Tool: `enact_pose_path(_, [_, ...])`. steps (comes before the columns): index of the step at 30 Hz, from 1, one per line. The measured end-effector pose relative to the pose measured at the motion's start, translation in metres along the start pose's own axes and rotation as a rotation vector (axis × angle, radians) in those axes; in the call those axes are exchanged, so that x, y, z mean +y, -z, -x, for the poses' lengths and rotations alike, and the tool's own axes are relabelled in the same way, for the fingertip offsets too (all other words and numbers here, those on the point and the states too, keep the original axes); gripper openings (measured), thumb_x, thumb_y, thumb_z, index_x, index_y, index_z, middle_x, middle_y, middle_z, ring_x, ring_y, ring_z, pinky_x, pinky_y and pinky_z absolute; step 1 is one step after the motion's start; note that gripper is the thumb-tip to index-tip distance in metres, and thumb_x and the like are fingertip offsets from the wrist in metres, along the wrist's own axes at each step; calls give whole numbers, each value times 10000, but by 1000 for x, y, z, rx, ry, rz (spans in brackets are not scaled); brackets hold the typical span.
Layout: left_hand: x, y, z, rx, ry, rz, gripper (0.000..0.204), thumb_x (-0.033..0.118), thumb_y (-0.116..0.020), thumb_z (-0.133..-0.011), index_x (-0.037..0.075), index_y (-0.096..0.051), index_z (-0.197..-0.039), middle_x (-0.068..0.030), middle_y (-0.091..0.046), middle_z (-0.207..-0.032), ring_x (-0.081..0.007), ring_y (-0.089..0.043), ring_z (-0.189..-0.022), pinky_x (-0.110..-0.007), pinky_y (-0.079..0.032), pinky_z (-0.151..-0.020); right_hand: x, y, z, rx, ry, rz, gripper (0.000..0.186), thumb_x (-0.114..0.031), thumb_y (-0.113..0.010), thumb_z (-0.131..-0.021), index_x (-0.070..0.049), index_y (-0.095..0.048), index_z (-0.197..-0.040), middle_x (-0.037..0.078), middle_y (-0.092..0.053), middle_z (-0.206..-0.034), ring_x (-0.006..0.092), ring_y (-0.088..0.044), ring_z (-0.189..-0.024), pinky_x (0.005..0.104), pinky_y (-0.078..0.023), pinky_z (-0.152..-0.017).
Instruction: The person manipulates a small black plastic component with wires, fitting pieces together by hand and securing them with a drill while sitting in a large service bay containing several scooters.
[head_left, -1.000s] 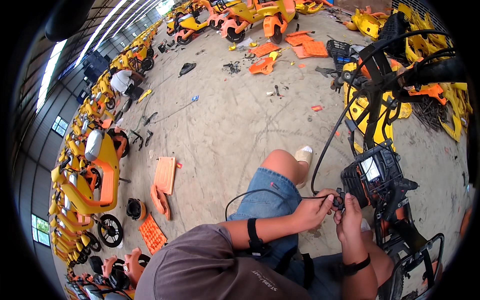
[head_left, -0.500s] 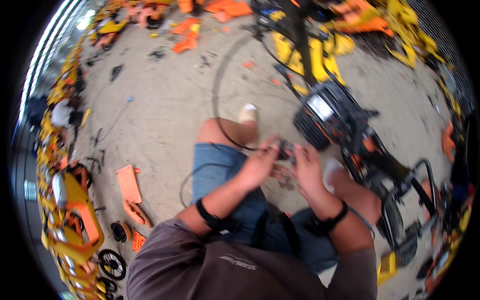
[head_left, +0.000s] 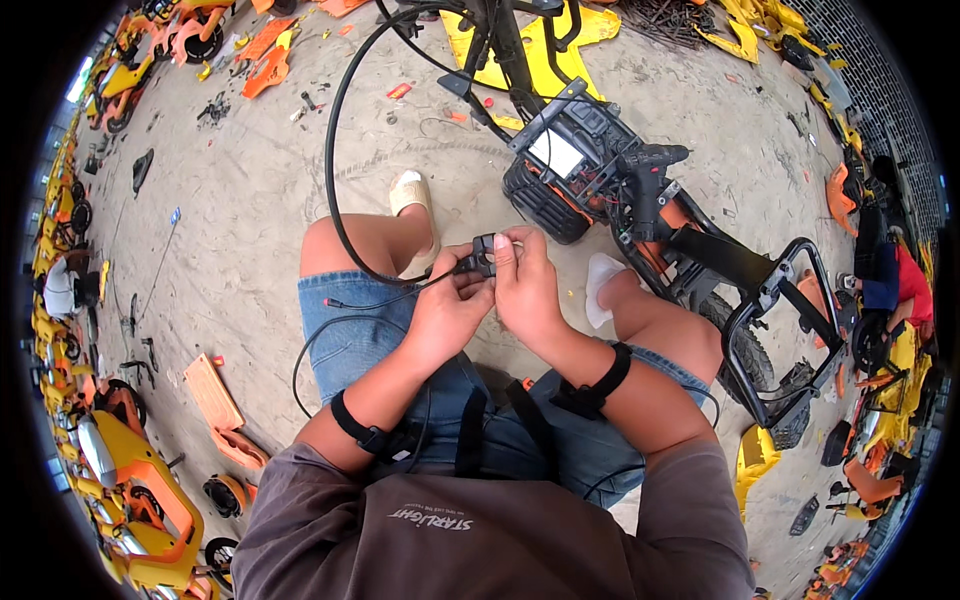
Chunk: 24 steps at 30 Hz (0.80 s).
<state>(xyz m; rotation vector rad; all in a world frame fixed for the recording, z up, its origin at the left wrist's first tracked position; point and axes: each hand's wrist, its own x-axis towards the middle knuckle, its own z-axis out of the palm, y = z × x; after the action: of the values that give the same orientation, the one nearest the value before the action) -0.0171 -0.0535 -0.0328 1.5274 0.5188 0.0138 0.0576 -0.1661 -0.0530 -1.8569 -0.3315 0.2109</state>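
Observation:
Between my hands, over my lap, is a small black clamp-like part (head_left: 484, 254) with a cable running from it; its exact kind is unclear. My left hand (head_left: 448, 305) is closed around the cable side of it. With thumb on top, my right hand (head_left: 526, 285) grips its other side. A thick black cable (head_left: 331, 150) arcs from my left hand up toward a partly stripped scooter (head_left: 600, 150). The scooter's frame lies just ahead and to the right. A thin wire with a red-tipped connector (head_left: 335, 302) rests across my left thigh.
What looks like a black cordless drill (head_left: 652, 170) rests on the scooter frame. A black tubular rack (head_left: 735, 335) sticks out near my right knee. Orange panels (head_left: 213, 392) lie on the floor at left. Yellow scooters (head_left: 140, 480) line the left side; another person (head_left: 905, 285) is at far right.
My view has shifted, so the scooter and hands appear further left. Both hands keep hold of the black part, which shows more sharply now.

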Motion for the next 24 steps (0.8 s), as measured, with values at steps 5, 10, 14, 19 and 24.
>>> enact_pose_path(5, [5, 1, 3, 31, -26, -96, 509, 67, -717, -937, 8, -440, -1361, -140, -696, -1032, -118, -666, -906, -254, -557, -768, -3, 5, -3, -70, 29, 6, 296, -284, -519, -1075, 4, -494, -1134, 177, -686, -895, 242, -695, -786, 375, -527, -679])
enact_pose_path(10, [2, 2, 0, 34, -80, -149, 488, 74, -723, -945, 6, -449, -1342, -150, -713, -1019, -129, -683, -903, -268, -568, -771, -5, 7, -6, -85, 92, 11, 269, -277, -522, -1066, -17, -479, -1121, 222, -679, -846, 402, -695, -761, 456, -528, -654])
enact_pose_path(14, [2, 1, 1, 54, -132, -240, 483, 79, -728, -944, -2, -451, -1331, -170, -719, -1008, -142, -700, -904, -281, -575, -769, -9, 16, -8, -151, 73, 13, 253, -261, -534, -1063, -13, -494, -1097, 208, -686, -841, 370, -708, -766, 434, -532, -652])
enact_pose_path(19, [8, 0, 2, 53, -188, -282, 481, 76, -736, -927, -1, -451, -1307, -204, -726, -990, -217, -741, -888, -319, -587, -742, 5, 8, -8, -88, 61, -140, 255, -254, -557, -1060, -2, -521, -1058, 175, -712, -869, 258, -711, -753, 372, -540, -657])
enact_pose_path(24, [5, -1, 4, 89, -178, -325, 471, 80, -751, -917, -2, -473, -1289, -203, -739, -984, -213, -750, -897, -315, -594, -732, -3, 5, -9, -59, 37, -104, 261, -257, -567, -1057, 2, -543, -1031, 168, -712, -855, 226, -702, -744, 347, -539, -658])
